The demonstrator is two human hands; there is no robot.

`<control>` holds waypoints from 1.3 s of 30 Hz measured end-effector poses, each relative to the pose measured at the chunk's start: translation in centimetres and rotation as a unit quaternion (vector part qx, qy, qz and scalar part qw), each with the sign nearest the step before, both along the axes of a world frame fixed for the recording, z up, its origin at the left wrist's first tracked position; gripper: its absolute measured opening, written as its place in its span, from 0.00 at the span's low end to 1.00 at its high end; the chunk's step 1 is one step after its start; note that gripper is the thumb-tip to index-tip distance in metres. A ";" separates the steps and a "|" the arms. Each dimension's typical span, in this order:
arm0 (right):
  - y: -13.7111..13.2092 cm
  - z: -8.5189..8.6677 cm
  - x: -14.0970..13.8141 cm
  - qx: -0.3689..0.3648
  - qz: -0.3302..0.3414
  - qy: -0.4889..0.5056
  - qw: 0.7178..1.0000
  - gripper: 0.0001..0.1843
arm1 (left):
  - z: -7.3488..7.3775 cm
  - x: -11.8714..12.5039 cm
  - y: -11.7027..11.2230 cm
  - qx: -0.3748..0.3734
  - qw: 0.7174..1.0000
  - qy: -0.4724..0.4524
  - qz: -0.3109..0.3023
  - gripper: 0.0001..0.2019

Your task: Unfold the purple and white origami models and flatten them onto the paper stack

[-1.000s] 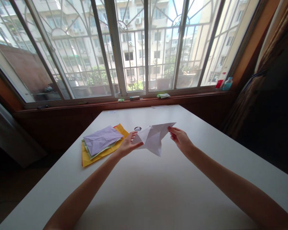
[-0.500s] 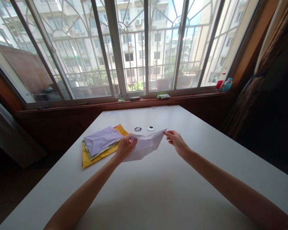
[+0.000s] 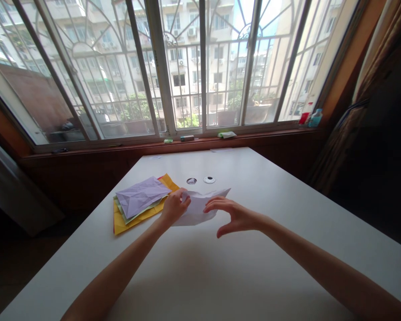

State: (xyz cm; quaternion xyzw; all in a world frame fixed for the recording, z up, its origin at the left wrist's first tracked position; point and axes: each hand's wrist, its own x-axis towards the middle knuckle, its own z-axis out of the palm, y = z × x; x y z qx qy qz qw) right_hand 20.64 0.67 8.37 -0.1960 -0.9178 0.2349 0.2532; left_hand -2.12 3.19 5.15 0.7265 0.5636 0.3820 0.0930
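Between my hands is a sheet of white paper (image 3: 195,207), creased, perhaps an envelope; its exact kind is hard to make out. My left hand (image 3: 174,206) pinches its left edge between thumb and fingers. Over the paper's right part is my right hand (image 3: 232,215), fingers stretched out and thumb spread apart below. Whether those fingertips touch the paper I cannot tell. Just left of my left hand lies a pile: a pale lilac envelope (image 3: 141,195) on top, a light green one (image 3: 128,220) under it, and a yellow envelope (image 3: 120,226) at the bottom.
The white table (image 3: 254,276) narrows toward the window. Set in its top beyond the paper are two round pieces, a dark hole (image 3: 191,181) and a white disc (image 3: 209,179). Small packets and bottles (image 3: 316,118) stand along the windowsill (image 3: 130,148).
My right hand has let go of the paper's upper right corner and moved left and down over the paper, its fingers spreading. The left hand keeps its hold.
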 end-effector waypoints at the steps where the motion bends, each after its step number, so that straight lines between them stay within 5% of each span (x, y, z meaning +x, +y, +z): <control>1: -0.1 -0.1 -0.1 0.026 -0.002 -0.016 1.000 0.30 | 0.0 0.0 0.1 -0.003 1.000 -0.006 0.001 0.07; 12: 0.1 0.2 -0.2 0.178 -0.031 -0.020 0.983 0.03 | 0.3 -1.7 1.7 -0.033 0.993 -0.106 0.029 0.08; 23: 0.6 0.8 0.7 0.190 -0.057 0.017 0.980 0.03 | -0.1 -5.0 4.5 -0.111 0.956 -0.271 0.006 0.10; 27: 0.3 1.6 1.1 0.121 -0.083 0.086 0.985 0.03 | -0.1 -5.8 4.7 -0.148 0.939 -0.311 0.004 0.12; 31: -0.1 2.6 1.6 -0.005 -0.112 0.179 0.977 0.06 | -0.4 -5.3 4.0 -0.205 0.915 -0.338 -0.087 0.20; 36: 0.3 2.5 1.7 -0.237 -0.136 0.338 0.901 0.09 | -1.0 -4.3 2.4 -0.254 0.887 -0.340 -0.181 0.26; 39: 1.1 2.2 1.5 -0.301 -0.143 0.395 0.856 0.11 | -0.9 -4.1 1.7 -0.269 0.878 -0.345 -0.194 0.24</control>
